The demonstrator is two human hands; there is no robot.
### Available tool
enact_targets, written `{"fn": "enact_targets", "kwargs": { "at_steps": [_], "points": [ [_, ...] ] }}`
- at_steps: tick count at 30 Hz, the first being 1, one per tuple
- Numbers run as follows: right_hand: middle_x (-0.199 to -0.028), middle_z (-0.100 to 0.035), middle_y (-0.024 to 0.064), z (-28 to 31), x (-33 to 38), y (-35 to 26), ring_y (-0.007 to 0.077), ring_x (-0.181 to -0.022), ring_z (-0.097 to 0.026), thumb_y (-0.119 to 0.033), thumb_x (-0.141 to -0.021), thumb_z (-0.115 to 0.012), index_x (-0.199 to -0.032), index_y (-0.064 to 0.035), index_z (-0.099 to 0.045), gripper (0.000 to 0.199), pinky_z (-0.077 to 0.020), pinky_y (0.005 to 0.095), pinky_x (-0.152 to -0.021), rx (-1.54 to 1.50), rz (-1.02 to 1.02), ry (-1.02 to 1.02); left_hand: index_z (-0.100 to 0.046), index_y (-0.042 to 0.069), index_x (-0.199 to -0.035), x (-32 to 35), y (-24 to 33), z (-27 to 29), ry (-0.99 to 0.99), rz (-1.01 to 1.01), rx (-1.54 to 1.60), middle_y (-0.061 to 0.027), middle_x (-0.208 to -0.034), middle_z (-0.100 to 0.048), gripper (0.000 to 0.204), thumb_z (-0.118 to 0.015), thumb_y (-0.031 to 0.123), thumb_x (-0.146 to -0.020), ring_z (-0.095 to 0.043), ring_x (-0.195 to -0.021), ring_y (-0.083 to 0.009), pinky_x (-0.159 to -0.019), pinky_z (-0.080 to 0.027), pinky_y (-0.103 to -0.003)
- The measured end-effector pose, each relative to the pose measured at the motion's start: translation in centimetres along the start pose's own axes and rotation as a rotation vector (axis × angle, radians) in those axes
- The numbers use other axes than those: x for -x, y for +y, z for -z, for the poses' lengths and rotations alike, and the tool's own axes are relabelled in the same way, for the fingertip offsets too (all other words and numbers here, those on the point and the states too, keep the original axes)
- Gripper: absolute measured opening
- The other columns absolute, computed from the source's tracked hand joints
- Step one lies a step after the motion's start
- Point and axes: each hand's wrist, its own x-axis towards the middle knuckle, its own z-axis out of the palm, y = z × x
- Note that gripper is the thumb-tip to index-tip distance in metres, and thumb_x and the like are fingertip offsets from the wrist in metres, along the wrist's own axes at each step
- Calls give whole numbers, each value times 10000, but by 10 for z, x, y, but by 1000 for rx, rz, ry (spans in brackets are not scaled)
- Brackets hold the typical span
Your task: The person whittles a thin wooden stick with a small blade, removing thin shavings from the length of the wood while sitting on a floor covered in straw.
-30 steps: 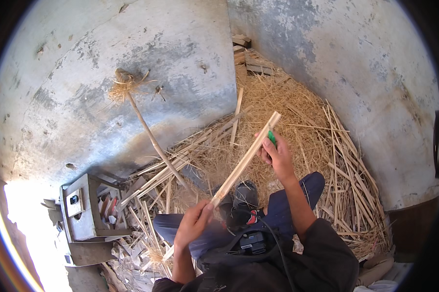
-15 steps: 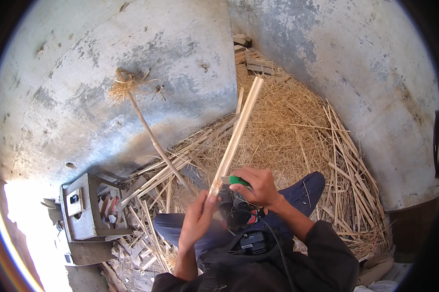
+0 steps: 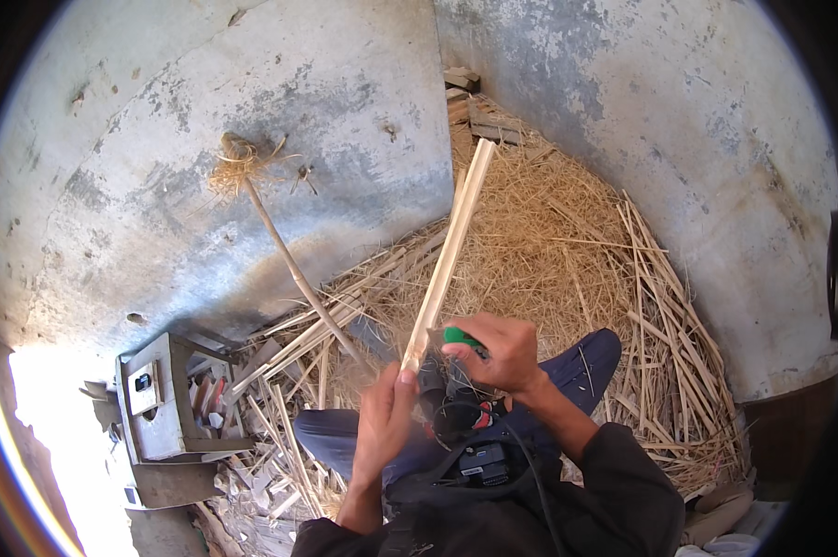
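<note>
One person is sitting on the ground with two hands out in front. The left hand [image 3: 385, 420] is pinching the bottom end of one long pale stick [image 3: 447, 255], fingers pressed together around it. The stick is pointing up and away, tilting a little to the right, over the straw. The right hand [image 3: 498, 351] is closing around one tool with a green handle [image 3: 463, 338], just beside the bottom of the stick. One black power tool [image 3: 461, 413] with a red spot is lying on the person's lap, under both hands. One big pile of straw [image 3: 549, 232] is filling the corner. One broom [image 3: 280, 251] is leaning on the grey wall. One grey metal box [image 3: 164, 399] is sitting at the left.
</note>
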Motion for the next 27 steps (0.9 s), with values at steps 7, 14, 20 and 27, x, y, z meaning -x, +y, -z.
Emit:
{"fn": "enact_targets", "kwargs": {
  "at_steps": [7, 14, 20, 27],
  "points": [
    [-846, -759, 22, 9, -9, -1, 223, -651, -723, -412, -931, -793, -1020, -119, -788, 306, -544, 346, -563, 48, 5, -16, -558, 36, -852, 9, 0, -4, 57, -45, -45, -2, -624, -458, 411, -443, 285, -1160, -404, -595, -92, -553, -326, -313],
    [-813, -750, 25, -3, -11, 5, 214, -632, -715, -426, -933, -789, -1038, -122, -793, 322, -535, 343, -550, 58, 30, -6, -568, 32, -869, 14, -5, 0, 89, -18, -24, 1, -629, -455, 406, -455, 294, -1157, -414, -608, -89, -553, -327, -312],
    [-759, -724, 54, 24, -37, 81, 105, -570, -559, -422, -1055, -665, -1073, -34, -796, 411, -411, 315, -513, 183, -406, 243, -622, -21, -940, 45, -16, 5, -55, 129, -35, -109, -619, -533, 323, -526, 226, -1124, -487, -597, -140, -566, -413, -380],
    [-692, -648, 41, 23, -23, 84, 139, -567, -580, -459, -1056, -649, -1064, -42, -755, 430, -414, 306, -516, -77, -348, 153, -562, 43, -843, 35, -42, 28, 50, 261, 212, 42, -644, -454, 430, -480, 319, -1162, -388, -579, -56, -522, -326, -273]
  ]
}}
